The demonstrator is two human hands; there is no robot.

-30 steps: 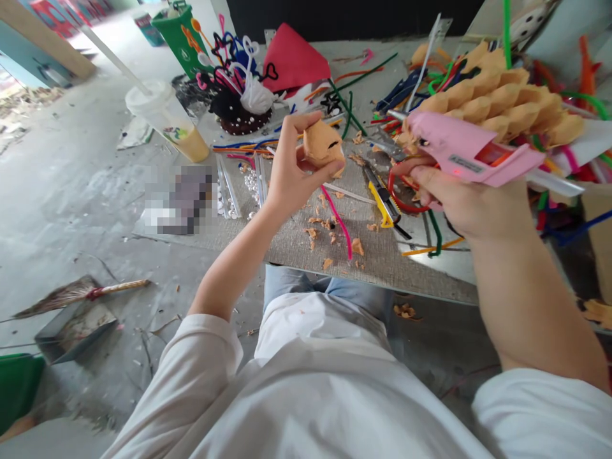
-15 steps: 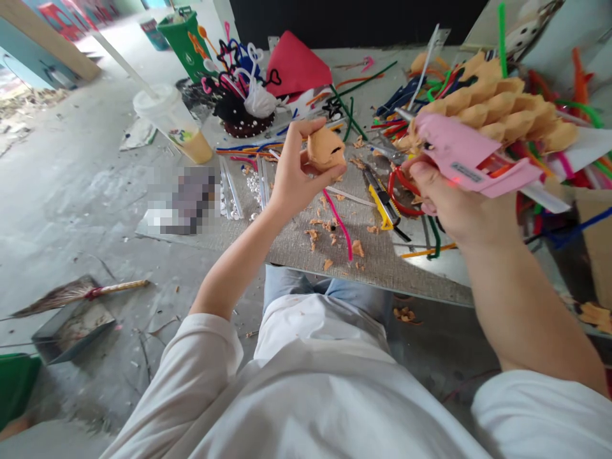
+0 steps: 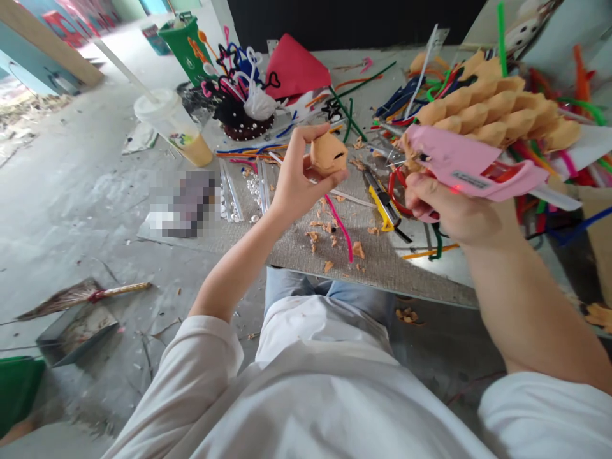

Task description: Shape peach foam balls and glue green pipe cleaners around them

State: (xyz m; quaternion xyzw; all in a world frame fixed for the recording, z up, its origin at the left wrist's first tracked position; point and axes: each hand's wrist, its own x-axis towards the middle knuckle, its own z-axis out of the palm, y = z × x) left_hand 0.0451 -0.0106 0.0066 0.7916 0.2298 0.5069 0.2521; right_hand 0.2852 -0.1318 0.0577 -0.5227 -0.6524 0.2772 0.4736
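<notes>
Between the thumb and fingers of my left hand is a small tan piece of foam with a dark slit in its side. My right hand grips a pink hot glue gun, its small red light on and its nozzle pointing left toward the tan piece, apart from it. A white glue stick sticks out of the gun's back end. Below the gun lie red-handled scissors, partly hidden by my hand, and a yellow and black utility knife.
A bumpy tan foam sheet rests on a pile of coloured pipe cleaners at the right. A lidded drink cup stands at the table's left. Behind my left hand sits a beaded dark base with pipe-cleaner shapes. Tan scraps litter the table.
The glue gun has tilted, its nozzle end dropping slightly and moving a little left. My left hand holds the tan piece almost as before.
</notes>
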